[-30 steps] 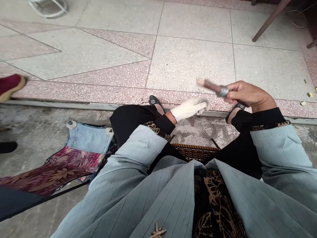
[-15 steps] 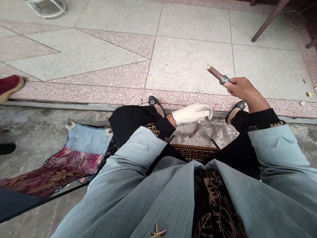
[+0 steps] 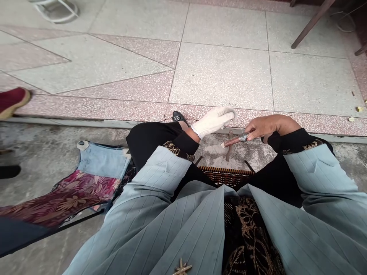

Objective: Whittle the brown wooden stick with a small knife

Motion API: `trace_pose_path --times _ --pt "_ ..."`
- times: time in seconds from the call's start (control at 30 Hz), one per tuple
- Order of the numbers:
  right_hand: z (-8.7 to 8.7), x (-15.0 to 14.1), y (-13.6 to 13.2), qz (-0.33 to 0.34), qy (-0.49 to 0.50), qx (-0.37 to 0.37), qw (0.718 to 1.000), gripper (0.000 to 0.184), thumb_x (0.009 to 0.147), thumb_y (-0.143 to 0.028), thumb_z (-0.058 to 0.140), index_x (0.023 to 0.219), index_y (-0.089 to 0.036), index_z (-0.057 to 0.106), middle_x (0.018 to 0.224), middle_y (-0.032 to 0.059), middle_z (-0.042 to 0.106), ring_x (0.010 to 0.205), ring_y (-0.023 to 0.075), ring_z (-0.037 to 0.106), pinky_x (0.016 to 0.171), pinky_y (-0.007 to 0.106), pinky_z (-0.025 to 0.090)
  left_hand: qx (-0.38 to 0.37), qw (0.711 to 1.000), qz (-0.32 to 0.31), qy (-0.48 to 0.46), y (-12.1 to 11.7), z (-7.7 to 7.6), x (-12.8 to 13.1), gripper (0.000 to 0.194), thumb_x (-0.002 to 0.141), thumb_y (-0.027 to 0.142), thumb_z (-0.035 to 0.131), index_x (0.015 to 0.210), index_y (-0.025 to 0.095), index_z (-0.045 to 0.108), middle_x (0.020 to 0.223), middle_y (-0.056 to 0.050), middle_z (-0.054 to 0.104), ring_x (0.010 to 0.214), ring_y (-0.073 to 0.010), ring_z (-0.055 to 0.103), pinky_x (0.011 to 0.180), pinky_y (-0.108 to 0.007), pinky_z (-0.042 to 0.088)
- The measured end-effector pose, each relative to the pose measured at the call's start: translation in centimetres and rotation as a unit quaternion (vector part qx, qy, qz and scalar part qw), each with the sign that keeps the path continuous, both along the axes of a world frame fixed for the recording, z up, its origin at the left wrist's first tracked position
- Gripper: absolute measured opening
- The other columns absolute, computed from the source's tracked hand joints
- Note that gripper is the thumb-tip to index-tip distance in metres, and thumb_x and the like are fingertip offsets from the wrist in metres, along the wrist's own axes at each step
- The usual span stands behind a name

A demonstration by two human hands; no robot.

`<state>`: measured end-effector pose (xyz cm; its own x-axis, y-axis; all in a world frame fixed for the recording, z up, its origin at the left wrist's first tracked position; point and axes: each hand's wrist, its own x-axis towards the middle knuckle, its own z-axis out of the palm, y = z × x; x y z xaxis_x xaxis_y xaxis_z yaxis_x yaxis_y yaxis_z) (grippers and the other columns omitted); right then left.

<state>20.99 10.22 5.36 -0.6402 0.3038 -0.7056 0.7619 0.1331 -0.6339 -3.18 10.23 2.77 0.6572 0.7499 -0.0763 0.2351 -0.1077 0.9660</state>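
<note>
My right hand point(image 3: 268, 126), bare, is closed round a short brown stick point(image 3: 231, 142) with a pale cut end pointing left. A coil of thin silvery wire point(image 3: 243, 137) is wound round this stick beside my thumb. A fine strand of wire rises from the coil. My left hand point(image 3: 216, 120), in a white knit glove, has its fingers curled in just left of my right hand. What those fingers hold, if anything, is hidden. Under the gap between both hands, another thin brown stick point(image 3: 229, 151) stands out against the concrete; whether it hangs or lies there I cannot tell.
A wicker seat edge point(image 3: 226, 176) shows between my knees. A chair with denim and floral cloth point(image 3: 103, 160) stands at left. A tiled step point(image 3: 143, 109) runs ahead, with another person's red shoe point(image 3: 13, 101) on it. A wooden leg point(image 3: 312, 25) stands far right.
My right hand has come down and left with the wire-wound stick, which now points down-left. My gloved left hand has shifted slightly up and left. More of the second stick shows.
</note>
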Motion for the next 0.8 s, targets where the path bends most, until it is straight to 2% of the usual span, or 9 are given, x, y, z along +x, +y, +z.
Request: trace_pose_path --times 0.07,0.17,0.37,0.47,0.57,0.67,0.73,0.8 --pt "0.2 -0.2 0.0 -0.001 0.041 -0.018 0.999 0.035 0.081 -0.054 0.065 0.083 -0.019 0.069 0.063 -0.0029 0.051 0.059 0.0117 0.042 0.059 0.026 0.032 0.001 0.999 0.03 0.013 0.3 -0.5 0.2 0.023 0.092 0.032 0.045 0.089 0.015 0.06 0.063 0.004 0.044 0.054 -0.0072 0.04 0.051 -0.019 0.033" --pt "1.0 -0.1 0.1 -0.027 0.076 -0.004 0.997 0.034 0.082 -0.053 0.064 0.086 -0.019 0.07 0.065 -0.0029 0.051 0.06 0.0114 0.041 0.059 0.026 0.031 0.001 0.997 0.057 0.044 0.6 -1.0 0.6 0.023 0.092 0.031 0.042 0.086 0.016 0.059 0.059 0.004 0.042 0.052 -0.008 0.039 0.05 -0.02 0.031" --pt "2.3 0.0 -0.4 -0.087 0.106 0.068 0.988 0.035 0.082 -0.054 0.064 0.083 -0.019 0.069 0.065 -0.0031 0.048 0.06 0.0112 0.039 0.059 0.027 0.028 0.008 0.997 0.012 0.081 1.1 -2.1 1.2 0.017 0.086 0.024 0.047 0.082 0.013 0.06 0.067 0.001 0.052 0.062 -0.0099 0.047 0.058 -0.022 0.036" --pt "2.3 -0.1 -0.5 -0.138 0.111 0.123 0.976 0.042 0.084 -0.059 0.06 0.084 -0.018 0.069 0.064 -0.0025 0.049 0.059 0.011 0.039 0.059 0.027 0.028 -0.031 0.998 0.007 0.058 0.4 -2.8 1.4 0.017 0.087 0.027 0.049 0.087 0.014 0.06 0.07 0.001 0.053 0.061 -0.0094 0.048 0.058 -0.022 0.039" --pt "1.9 -0.1 -0.3 -0.233 0.108 0.206 0.944 0.051 0.086 -0.066 0.053 0.08 -0.017 0.066 0.061 -0.0013 0.049 0.056 0.0108 0.039 0.058 0.028 0.03 -0.082 0.995 -0.032 0.044 -0.5 -3.2 1.7 0.021 0.091 0.03 0.044 0.089 0.016 0.059 0.065 0.002 0.048 0.056 -0.0091 0.045 0.053 -0.021 0.039" --pt "1.4 0.3 0.3 -0.327 0.057 0.291 0.897 0.059 0.087 -0.071 0.047 0.081 -0.017 0.067 0.063 0.0021 0.053 0.056 0.0125 0.043 0.057 0.03 0.033 -0.086 0.992 -0.09 0.013 -1.2 -3.0 2.0 0.022 0.094 0.031 0.041 0.09 0.017 0.058 0.065 0.003 0.044 0.057 -0.0085 0.045 0.055 -0.02 0.041" --pt "1.0 0.7 0.7 -0.349 -0.025 0.351 0.868 0.06 0.086 -0.073 0.048 0.086 -0.017 0.07 0.067 0.0056 0.058 0.06 0.0159 0.049 0.059 0.031 0.035 -0.064 0.991 -0.114 0.008 -1.5 -2.5 2.1 0.025 0.095 0.033 0.04 0.091 0.017 0.058 0.066 0.003 0.044 0.058 -0.0084 0.045 0.056 -0.02 0.042" --pt "0.6 1.0 1.1 -0.321 -0.121 0.393 0.853 0.057 0.084 -0.071 0.053 0.092 -0.018 0.072 0.075 0.0089 0.063 0.069 0.0205 0.055 0.061 0.033 0.037 -0.023 0.991 -0.13 0.021 -1.6 -2.0 2.0 0.028 0.096 0.033 0.038 0.091 0.017 0.06 0.066 0.003 0.046 0.058 -0.0086 0.046 0.057 -0.021 0.041"
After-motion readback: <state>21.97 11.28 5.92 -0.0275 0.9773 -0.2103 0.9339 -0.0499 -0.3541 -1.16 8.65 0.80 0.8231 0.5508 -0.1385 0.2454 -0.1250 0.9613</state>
